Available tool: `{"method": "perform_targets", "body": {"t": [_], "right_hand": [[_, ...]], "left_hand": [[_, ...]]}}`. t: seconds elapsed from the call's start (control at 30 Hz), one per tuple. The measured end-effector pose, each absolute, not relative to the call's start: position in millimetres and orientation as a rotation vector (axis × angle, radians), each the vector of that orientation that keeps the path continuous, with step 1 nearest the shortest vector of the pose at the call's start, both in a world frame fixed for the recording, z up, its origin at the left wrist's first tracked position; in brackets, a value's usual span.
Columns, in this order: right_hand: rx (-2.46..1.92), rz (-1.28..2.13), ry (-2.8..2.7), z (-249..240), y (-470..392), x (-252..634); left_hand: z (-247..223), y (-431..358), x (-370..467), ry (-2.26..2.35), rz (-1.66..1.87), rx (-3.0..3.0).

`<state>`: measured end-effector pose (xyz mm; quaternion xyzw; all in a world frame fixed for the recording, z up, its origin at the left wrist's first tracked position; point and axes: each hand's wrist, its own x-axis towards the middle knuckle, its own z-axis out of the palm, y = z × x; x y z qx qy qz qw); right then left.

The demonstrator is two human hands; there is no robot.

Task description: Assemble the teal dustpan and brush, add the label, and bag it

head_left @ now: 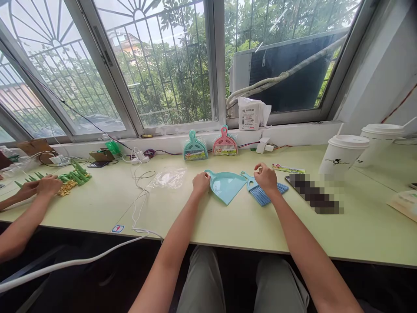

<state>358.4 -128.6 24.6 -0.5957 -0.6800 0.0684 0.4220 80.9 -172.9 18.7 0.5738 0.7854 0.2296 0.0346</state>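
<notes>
A light teal dustpan point(227, 184) lies on the table in front of me. At its left end, my left hand point(201, 183) has its fingers closed on the handle. Just right of the dustpan lies a small blue brush point(259, 194), its bristles pointing down and to the right. My right hand point(266, 177) is over the brush, fingers curled with thumb and index finger close together; what they hold, if anything, is too small to make out. A clear plastic bag point(169, 178) lies flat to the left of my left hand.
Packaged teal point(195, 148) and pink point(225, 143) brush sets stand by the windowsill. A phone point(312, 195), a colourful label strip point(288, 168) and lidded cups point(342, 156) are at right. White cables point(138, 204) cross the left. Another person's hands point(44, 186) handle green and yellow pieces.
</notes>
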Motion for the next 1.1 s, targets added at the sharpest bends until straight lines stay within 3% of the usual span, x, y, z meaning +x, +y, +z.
{"method": "perform_targets", "body": {"t": [0.33, 0.6, 0.73, 0.97, 1.1], "right_hand": [[-1.385, 0.144, -2.035, 16.4, -120.5, 362.4], [-1.870, -0.074, -2.050, 8.6, -128.2, 359.7], [-1.996, 0.009, -2.073, 6.8, -124.3, 364.9], [-1.911, 0.094, -2.027, 18.2, -127.0, 366.0], [-1.731, 0.060, -1.796, 23.7, -124.3, 369.3]], "left_hand": [[16.5, -173.3, 84.2, 2.356, 0.683, 1.821], [16.0, -171.1, 84.2, 2.283, 0.619, 1.813], [18.7, -174.0, 89.0, 2.243, 0.604, 1.866], [22.8, -176.2, 94.9, 2.291, 0.560, 1.877], [22.9, -180.6, 109.2, 2.036, 0.598, 1.906]]}}
